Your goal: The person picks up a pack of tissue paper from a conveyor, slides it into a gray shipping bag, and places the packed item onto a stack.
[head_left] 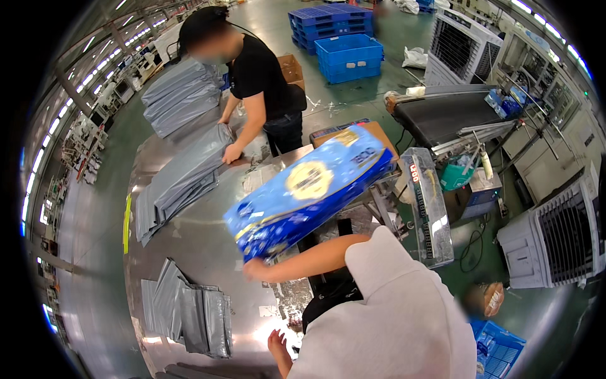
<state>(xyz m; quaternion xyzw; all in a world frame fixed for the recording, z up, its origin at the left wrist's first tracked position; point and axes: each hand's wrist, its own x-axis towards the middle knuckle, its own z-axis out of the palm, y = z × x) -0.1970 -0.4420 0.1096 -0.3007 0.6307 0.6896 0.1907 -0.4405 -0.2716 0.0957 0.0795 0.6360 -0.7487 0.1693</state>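
Observation:
A large blue plastic-wrapped pack [312, 183] with a cream round emblem is tilted above the table's edge, slightly blurred. My right hand [257, 270] is closed on its lower left end. Lower in the view, my left hand [279, 346] has its fingers apart and holds nothing, over the metal table [246, 246]. Left of it lies a folded pile of grey plastic bags [192, 312]. Across the table, a person in black [268, 76] has both hands on a longer stack of grey bags [183, 174].
More grey bags [183, 95] are piled at the table's far end. Beyond the blue pack stand a cardboard box [382, 138] and a conveyor belt [445, 117]. A blue crate [349, 58], blue pallets [330, 24] and grey-white air coolers [555, 234] stand around on the green floor.

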